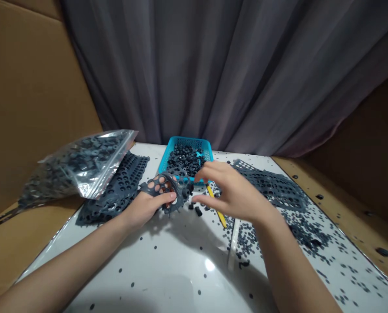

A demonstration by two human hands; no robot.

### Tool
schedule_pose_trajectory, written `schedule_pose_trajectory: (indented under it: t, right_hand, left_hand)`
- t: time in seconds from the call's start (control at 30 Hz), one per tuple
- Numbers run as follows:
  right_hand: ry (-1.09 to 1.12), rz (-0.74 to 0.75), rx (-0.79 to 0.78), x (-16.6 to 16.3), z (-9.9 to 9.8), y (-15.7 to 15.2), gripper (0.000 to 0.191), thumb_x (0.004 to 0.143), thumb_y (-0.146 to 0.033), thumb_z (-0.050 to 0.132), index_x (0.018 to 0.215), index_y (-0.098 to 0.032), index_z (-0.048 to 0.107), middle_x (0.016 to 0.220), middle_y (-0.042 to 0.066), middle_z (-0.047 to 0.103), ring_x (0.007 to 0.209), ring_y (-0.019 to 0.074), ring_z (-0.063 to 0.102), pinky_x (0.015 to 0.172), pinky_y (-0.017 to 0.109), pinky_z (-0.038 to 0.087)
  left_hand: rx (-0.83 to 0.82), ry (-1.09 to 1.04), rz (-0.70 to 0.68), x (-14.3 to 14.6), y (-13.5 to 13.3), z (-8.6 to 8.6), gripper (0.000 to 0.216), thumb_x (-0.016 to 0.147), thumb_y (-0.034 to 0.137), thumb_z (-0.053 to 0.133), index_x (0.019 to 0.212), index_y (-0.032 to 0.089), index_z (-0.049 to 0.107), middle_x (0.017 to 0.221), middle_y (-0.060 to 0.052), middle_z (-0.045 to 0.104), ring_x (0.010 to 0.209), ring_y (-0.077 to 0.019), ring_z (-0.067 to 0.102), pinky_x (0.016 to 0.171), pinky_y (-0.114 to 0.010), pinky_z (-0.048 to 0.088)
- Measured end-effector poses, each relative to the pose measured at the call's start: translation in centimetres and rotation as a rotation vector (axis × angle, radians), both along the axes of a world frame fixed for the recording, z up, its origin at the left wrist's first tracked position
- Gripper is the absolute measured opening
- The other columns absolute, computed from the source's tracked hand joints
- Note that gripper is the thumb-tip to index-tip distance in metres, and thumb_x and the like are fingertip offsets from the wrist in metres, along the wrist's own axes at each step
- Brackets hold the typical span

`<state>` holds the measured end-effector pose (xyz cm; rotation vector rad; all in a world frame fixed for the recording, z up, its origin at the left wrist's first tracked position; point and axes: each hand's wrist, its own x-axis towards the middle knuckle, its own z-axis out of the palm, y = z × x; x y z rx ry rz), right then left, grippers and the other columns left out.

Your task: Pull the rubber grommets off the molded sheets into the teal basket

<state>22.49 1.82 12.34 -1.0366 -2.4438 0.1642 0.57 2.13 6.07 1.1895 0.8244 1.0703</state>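
My left hand (146, 206) is closed on a dark grey rubber sheet (167, 189) full of round holes, held just above the white table (167, 269). My right hand (233, 191) hovers beside it with its fingers spread and curved, thumb and forefinger apart, holding nothing that I can see. Small black rubber rings (197, 211) lie loose on the table between the two hands. Just behind the hands stands a blue basket (166, 156) filled with black rubber rings.
A clear zip bag (79, 167) of black parts rests at the left on a stack of punched sheets (115, 195). More spent sheets (272, 184) lie at the right. A yellow pencil (217, 206) lies under my right hand. Small black discs speckle the table. Cardboard walls flank it; a grey curtain hangs behind.
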Motion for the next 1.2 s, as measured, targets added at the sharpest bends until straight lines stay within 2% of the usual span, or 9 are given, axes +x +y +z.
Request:
schedule_pose_trajectory:
  t: [0.07, 0.2, 0.3, 0.43, 0.57, 0.83, 0.9, 1.07, 1.2]
  right_hand:
    - [-0.051, 0.080, 0.027, -1.7, -0.3, -0.5, 0.022, 0.084, -0.041, 0.058, 0.088, -0.019, 0.058, 0.085, 0.006, 0.060, 0.081, 0.0217, 0.050, 0.072, 0.034, 0.033]
    - [-0.148, 0.072, 0.040, -3.1, -1.5, -0.5, 0.018, 0.088, -0.035, 0.053, 0.083, -0.018, 0.055, 0.081, 0.006, 0.059, 0.076, 0.0198, 0.046, 0.068, 0.032, 0.029]
    - [-0.169, 0.090, 0.052, -3.4, -1.9, -0.4, 0.016, 0.089, -0.031, 0.048, 0.080, -0.018, 0.053, 0.078, 0.005, 0.057, 0.073, 0.0189, 0.044, 0.067, 0.032, 0.028]
    - [-0.097, 0.148, 0.094, -3.5, -1.8, -0.5, 0.012, 0.084, -0.025, 0.047, 0.074, -0.019, 0.050, 0.071, 0.003, 0.052, 0.068, 0.0172, 0.041, 0.066, 0.031, 0.027]
    - [-0.018, 0.174, 0.100, -3.2, -1.9, -0.5, 0.011, 0.082, -0.027, 0.048, 0.074, -0.019, 0.048, 0.069, 0.001, 0.050, 0.067, 0.0166, 0.039, 0.066, 0.031, 0.027]
    - [-0.015, 0.202, 0.037, -3.4, -2.4, -0.4, 0.017, 0.084, -0.034, 0.049, 0.077, -0.019, 0.050, 0.071, 0.003, 0.052, 0.068, 0.0180, 0.041, 0.067, 0.032, 0.028]
    - [0.024, 0.229, -0.009, -3.4, -2.3, -0.4, 0.018, 0.087, -0.033, 0.048, 0.076, -0.019, 0.051, 0.071, 0.002, 0.052, 0.067, 0.0173, 0.042, 0.066, 0.032, 0.028]
    - [0.183, 0.333, -0.212, -3.6, -2.4, -0.4, 0.027, 0.094, -0.028, 0.041, 0.070, -0.019, 0.051, 0.067, 0.000, 0.050, 0.066, 0.0149, 0.043, 0.068, 0.032, 0.031]
    - [0.570, 0.394, -0.593, -4.5, -3.9, 0.0, 0.036, 0.091, -0.034, 0.047, 0.059, -0.019, 0.041, 0.060, -0.003, 0.037, 0.058, 0.0120, 0.035, 0.058, 0.028, 0.028]
  left_hand:
    - [-0.031, -0.031, -0.044, 0.1, -0.1, 0.3, 0.016, 0.073, 0.021, 0.070, 0.089, 0.019, 0.067, 0.078, 0.000, 0.061, 0.071, -0.0134, 0.055, 0.065, -0.023, 0.044]
    - [-0.118, -0.106, -0.117, 0.2, -0.4, 0.9, 0.010, 0.070, 0.019, 0.070, 0.077, 0.017, 0.065, 0.072, 0.000, 0.057, 0.064, -0.0112, 0.051, 0.060, -0.022, 0.041]
    - [-0.136, -0.114, -0.136, 0.1, -0.2, 1.0, 0.014, 0.069, 0.020, 0.073, 0.080, 0.017, 0.066, 0.073, 0.000, 0.059, 0.065, -0.0111, 0.053, 0.062, -0.022, 0.043]
    - [-0.025, 0.054, -0.213, -0.3, 0.2, 1.2, 0.012, 0.072, 0.023, 0.072, 0.083, 0.018, 0.069, 0.082, -0.003, 0.066, 0.078, -0.0157, 0.059, 0.072, -0.024, 0.046]
    - [0.016, 0.164, -0.300, -0.6, 0.3, 1.8, 0.012, 0.071, 0.023, 0.073, 0.082, 0.017, 0.072, 0.083, -0.006, 0.069, 0.080, -0.0185, 0.061, 0.072, -0.026, 0.047]
    - [0.130, 0.245, -0.225, -0.8, 0.1, 2.4, 0.006, 0.073, 0.022, 0.070, 0.078, 0.018, 0.072, 0.078, -0.004, 0.067, 0.077, -0.0186, 0.058, 0.072, -0.026, 0.047]
    - [0.158, 0.270, -0.210, -1.0, 0.2, 2.7, 0.002, 0.073, 0.021, 0.070, 0.073, 0.019, 0.071, 0.073, -0.002, 0.065, 0.072, -0.0174, 0.055, 0.068, -0.025, 0.045]
    - [0.203, 0.325, -0.260, -1.6, 0.4, 3.0, 0.020, 0.077, 0.023, 0.066, 0.057, 0.019, 0.064, 0.057, 0.000, 0.055, 0.057, -0.0141, 0.047, 0.057, -0.023, 0.038]
    - [0.046, 0.107, -0.262, -1.4, 0.4, 1.9, 0.023, 0.074, 0.026, 0.071, 0.056, 0.016, 0.060, 0.057, 0.001, 0.048, 0.055, -0.0119, 0.040, 0.053, -0.024, 0.033]
